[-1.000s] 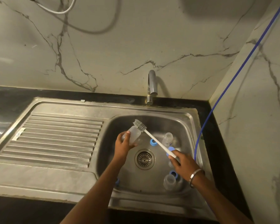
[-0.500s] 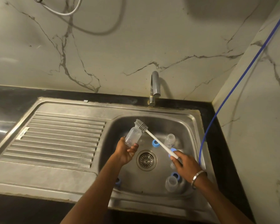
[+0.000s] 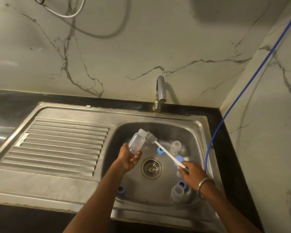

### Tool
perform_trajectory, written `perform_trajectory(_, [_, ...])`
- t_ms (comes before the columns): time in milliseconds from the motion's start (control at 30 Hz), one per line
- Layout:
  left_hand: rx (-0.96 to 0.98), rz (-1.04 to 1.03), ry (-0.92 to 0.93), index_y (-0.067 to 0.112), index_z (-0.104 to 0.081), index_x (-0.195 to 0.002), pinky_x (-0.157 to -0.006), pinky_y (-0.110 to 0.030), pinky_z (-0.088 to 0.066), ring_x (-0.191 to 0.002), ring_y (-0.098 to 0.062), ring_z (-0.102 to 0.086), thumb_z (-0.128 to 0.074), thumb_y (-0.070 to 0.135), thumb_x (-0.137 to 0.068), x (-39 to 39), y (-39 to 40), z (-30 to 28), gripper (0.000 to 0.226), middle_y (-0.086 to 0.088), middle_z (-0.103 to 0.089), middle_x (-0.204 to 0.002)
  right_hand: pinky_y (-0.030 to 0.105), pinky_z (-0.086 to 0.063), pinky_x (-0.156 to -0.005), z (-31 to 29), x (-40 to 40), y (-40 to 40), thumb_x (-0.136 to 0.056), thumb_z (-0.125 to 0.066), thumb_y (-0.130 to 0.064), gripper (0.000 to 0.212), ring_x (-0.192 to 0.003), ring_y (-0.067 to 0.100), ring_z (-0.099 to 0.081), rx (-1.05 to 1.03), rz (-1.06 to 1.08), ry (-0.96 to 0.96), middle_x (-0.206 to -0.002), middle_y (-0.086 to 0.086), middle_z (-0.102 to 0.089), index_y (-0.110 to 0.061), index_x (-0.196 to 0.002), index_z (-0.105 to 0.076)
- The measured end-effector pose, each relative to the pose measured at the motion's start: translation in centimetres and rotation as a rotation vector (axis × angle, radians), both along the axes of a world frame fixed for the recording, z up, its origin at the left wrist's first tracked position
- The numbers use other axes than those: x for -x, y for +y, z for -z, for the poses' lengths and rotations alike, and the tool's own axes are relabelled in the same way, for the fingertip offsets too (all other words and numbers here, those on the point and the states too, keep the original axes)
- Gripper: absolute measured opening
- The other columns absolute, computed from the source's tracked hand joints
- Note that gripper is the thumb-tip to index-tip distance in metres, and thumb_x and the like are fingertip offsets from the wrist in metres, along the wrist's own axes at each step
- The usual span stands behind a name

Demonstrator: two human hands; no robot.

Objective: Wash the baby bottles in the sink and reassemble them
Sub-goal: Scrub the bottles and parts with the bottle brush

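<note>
My left hand [image 3: 128, 158] grips the base of a clear baby bottle [image 3: 137, 142], tilted with its open neck pointing up and away over the steel sink basin [image 3: 197, 130]. My right hand [image 3: 190, 172] holds the end of a white bottle brush [image 3: 165, 151]; its grey bristle head lies just beside the bottle's neck, outside it. In the basin lie a second clear bottle [image 3: 175, 147] at the right, a clear bottle [image 3: 178, 192] at the front, blue rings [image 3: 160, 150] [image 3: 181, 183] [image 3: 121, 189] and a blue cap [image 3: 179, 159].
A grey tap [image 3: 160, 91] stands at the back of the sink, with no water visibly running. The ribbed drainboard [image 3: 62, 143] extends left. A blue hose [image 3: 242, 91] runs down the right wall to the sink's right edge. The drain [image 3: 151, 168] sits mid-basin.
My left hand has shifted down to the bottle's base and lifted the bottle up and left, so more of it shows. The brush head stays beside the neck.
</note>
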State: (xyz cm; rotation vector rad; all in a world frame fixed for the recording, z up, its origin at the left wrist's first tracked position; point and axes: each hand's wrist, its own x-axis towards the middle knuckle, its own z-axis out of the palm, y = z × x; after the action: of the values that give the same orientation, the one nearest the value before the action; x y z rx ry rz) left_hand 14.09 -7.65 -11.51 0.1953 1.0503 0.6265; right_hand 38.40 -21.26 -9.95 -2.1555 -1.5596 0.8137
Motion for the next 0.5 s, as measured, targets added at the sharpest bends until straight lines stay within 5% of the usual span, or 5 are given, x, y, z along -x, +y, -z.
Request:
perform_trajectory(167, [-0.168, -0.031, 0.301, 0.001, -0.050, -0.111, -0.035, -0.016, -0.024, -0.035, -0.012, -0.038, -0.022, 0.046, -0.100, -0.2, -0.1, 1.1, 0.054, -0.010, -0.046, -0.060, 0.032, -0.053, -0.063, -0.3, 0.2, 0.4, -0.094, -0.053, -0.036, 0.023, -0.066, 0.017, -0.062, 0.004, -0.034, -0.007, -0.072, 0.004, -0.064, -0.014, -0.093, -0.061])
perform_trajectory(300, [-0.284, -0.072, 0.433, 0.004, -0.049, -0.113, -0.045, -0.023, -0.030, -0.041, -0.016, -0.042, -0.028, 0.039, -0.099, 0.0, 0.0, 1.9, 0.044, -0.014, -0.051, -0.069, 0.013, -0.043, -0.054, -0.3, -0.1, 0.2, -0.095, -0.054, -0.031, 0.021, -0.062, 0.007, -0.058, -0.060, 0.071, 0.052, -0.069, -0.004, -0.061, -0.014, -0.099, -0.066])
perform_trajectory(500, [-0.607, -0.022, 0.569, 0.021, -0.049, -0.100, -0.045, -0.027, -0.046, -0.050, -0.016, -0.055, -0.035, 0.041, -0.102, -0.6, -0.3, 2.3, 0.024, -0.014, -0.057, -0.085, 0.034, -0.056, -0.067, -0.1, 0.7, 0.4, -0.095, -0.053, -0.028, 0.023, -0.071, 0.022, -0.065, 0.060, -0.042, 0.057, -0.077, 0.010, -0.065, -0.008, -0.095, -0.064])
